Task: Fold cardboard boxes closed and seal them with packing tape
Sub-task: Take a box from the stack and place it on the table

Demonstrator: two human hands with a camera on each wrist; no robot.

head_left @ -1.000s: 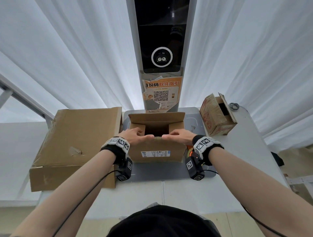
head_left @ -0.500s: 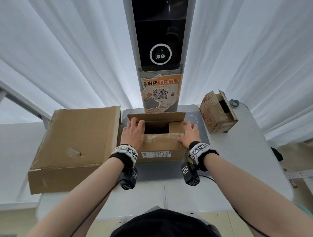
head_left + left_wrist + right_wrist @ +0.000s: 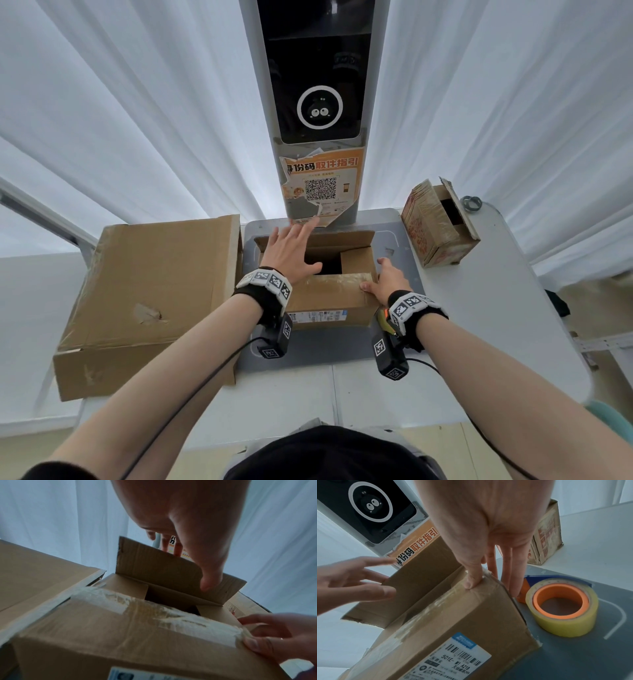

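Note:
A small cardboard box point(image 3: 329, 305) with a shipping label stands on the grey mat. Its near flap point(image 3: 335, 284), covered in old tape, lies folded down. The far flap point(image 3: 342, 240) still stands up, and the middle is open. My left hand point(image 3: 287, 250) reaches over the box with fingers spread and straight. In the left wrist view its fingers point(image 3: 176, 547) pass beyond the far flap point(image 3: 163, 572) and the thumb lies against its inner face. My right hand point(image 3: 383, 282) presses the near flap's right corner with the thumb point(image 3: 472, 580), fingers straight down the box's side. A packing tape roll point(image 3: 561, 608) lies right of the box point(image 3: 462, 628).
A large closed cardboard box point(image 3: 154, 291) sits close on the left. A small printed box point(image 3: 438, 222) lies on its side at the back right, with a ring point(image 3: 472, 204) beyond it. A kiosk post point(image 3: 318, 102) rises behind the mat point(image 3: 325, 349) on the white table point(image 3: 479, 342).
Both hands left the middle of the near flap and moved apart. My left hand then reached forward to the far flap, while the right stayed at the right corner.

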